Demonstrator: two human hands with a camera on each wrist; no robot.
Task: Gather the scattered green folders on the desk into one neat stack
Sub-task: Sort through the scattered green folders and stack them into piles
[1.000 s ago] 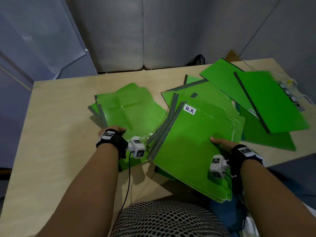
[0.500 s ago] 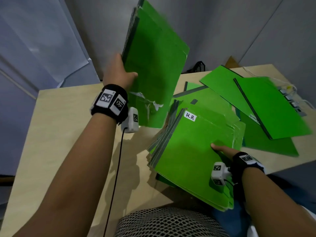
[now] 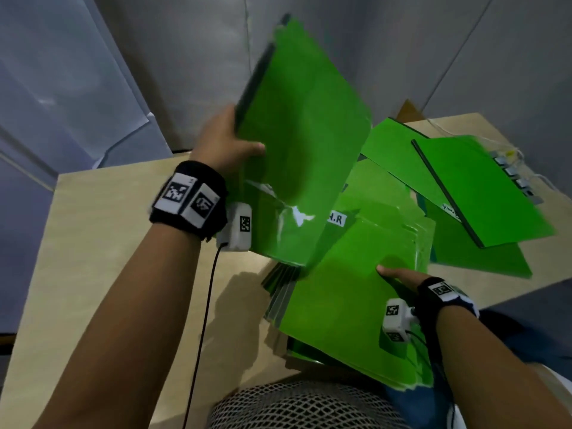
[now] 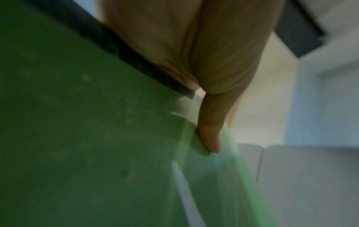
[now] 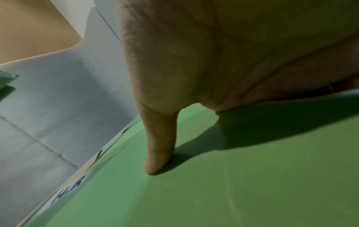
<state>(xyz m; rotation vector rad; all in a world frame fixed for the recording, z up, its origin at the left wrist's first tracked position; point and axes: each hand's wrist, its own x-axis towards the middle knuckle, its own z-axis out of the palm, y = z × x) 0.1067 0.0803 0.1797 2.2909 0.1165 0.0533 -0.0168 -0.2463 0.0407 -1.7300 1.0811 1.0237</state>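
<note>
My left hand (image 3: 230, 144) grips a bundle of green folders (image 3: 297, 144) by its dark spine, lifted nearly upright above the desk, its lower edge over the near stack. In the left wrist view the thumb (image 4: 209, 132) presses the bundle's green cover (image 4: 87, 138). A stack of green folders (image 3: 349, 292) with an "H.R" label lies tilted at the desk's near edge. My right hand (image 3: 402, 275) holds that stack's right edge, thumb on top, the other fingers hidden. The right wrist view shows the thumb (image 5: 159, 147) flat on the top folder (image 5: 213, 192). More green folders (image 3: 483, 193) lie scattered at the back right.
The light wooden desk (image 3: 102, 243) is bare on its left half. A row of grey clips with a white cable (image 3: 517, 178) sits at the far right edge. Grey padded walls stand behind the desk. A mesh chair back (image 3: 303, 407) is at the bottom.
My left hand picked the left pile of folders up off the desk, raised it upright, and has carried it rightward over the near stack. The right hand has stayed on the stack.
</note>
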